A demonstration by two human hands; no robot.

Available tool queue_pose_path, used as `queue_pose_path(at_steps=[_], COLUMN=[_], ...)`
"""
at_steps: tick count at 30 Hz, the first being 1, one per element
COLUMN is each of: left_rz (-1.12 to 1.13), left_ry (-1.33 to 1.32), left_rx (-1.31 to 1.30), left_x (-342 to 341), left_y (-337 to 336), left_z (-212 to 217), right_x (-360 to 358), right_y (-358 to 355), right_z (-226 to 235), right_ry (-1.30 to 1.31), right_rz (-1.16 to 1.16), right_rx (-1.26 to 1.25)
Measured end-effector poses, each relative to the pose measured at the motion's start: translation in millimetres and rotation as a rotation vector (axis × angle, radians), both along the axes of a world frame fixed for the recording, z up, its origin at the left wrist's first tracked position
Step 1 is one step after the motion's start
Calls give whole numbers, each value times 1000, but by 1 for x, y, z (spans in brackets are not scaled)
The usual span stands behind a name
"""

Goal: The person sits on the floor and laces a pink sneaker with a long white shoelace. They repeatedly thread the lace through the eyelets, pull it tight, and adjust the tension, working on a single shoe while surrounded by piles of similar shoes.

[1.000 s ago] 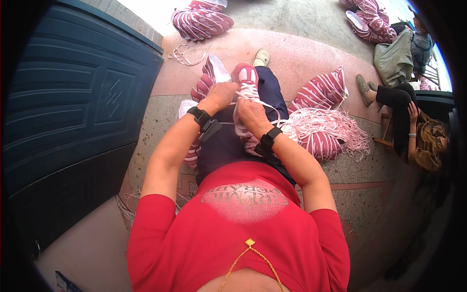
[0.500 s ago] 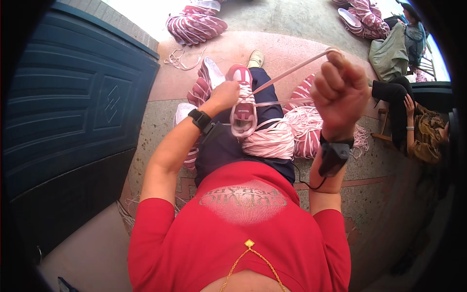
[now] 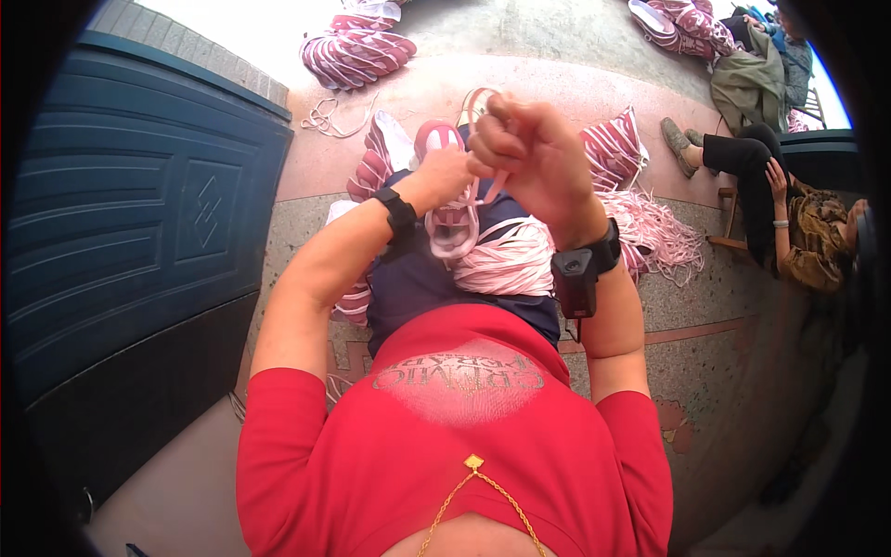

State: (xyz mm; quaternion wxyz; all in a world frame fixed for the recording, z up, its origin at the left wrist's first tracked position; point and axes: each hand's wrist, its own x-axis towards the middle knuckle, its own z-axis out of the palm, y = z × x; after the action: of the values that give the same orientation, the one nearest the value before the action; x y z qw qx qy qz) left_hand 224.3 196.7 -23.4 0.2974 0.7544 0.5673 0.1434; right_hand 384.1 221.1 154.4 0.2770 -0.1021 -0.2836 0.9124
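A pink and white sneaker [image 3: 452, 239] rests on my lap, toe pointing away, its middle covered by my hands. My left hand [image 3: 447, 174] is closed on its upper near the eyelets; the fingertips are partly hidden. Just right of it, my right hand [image 3: 534, 153] is raised over the shoe with curled fingers, pinching a pale pink shoelace [image 3: 492, 190] that loops down toward the eyelets. A thick bundle of pale pink laces [image 3: 506, 260] lies on my lap beside the shoe.
Strung-together pink shoe uppers [image 3: 357, 58] lie ahead, with more uppers [image 3: 613, 153] and loose laces [image 3: 664, 237] at my right. A loose white lace [image 3: 334, 119] is on the floor. A dark blue door [image 3: 148, 186] stands left. Another person [image 3: 775, 200] sits at the right.
My right hand has come down and left, from pulling the lace out taut to right over the shoe beside my left hand. The lace has gone slack. My left hand stays at the shoe.
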Motion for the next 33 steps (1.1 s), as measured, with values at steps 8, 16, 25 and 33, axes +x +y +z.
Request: queue_pose_path(at_steps=[8,16,25,33], left_rz=[89,53,305,171], left_ry=[-310,-61,-109,161], left_rx=[77,-18,-172,109], left_x=[-12,-46,-34,-31], left_y=[8,-2,-36,-52], left_z=[3,-37,-22,-16], right_x=[-28,-10,-7,-1], right_y=[-13,-6,-2,0], right_z=[12,63,34,12], right_ry=[111,198,87,-22], right_rz=[135,158,108,48], right_rx=[-101,-83,-110,-81])
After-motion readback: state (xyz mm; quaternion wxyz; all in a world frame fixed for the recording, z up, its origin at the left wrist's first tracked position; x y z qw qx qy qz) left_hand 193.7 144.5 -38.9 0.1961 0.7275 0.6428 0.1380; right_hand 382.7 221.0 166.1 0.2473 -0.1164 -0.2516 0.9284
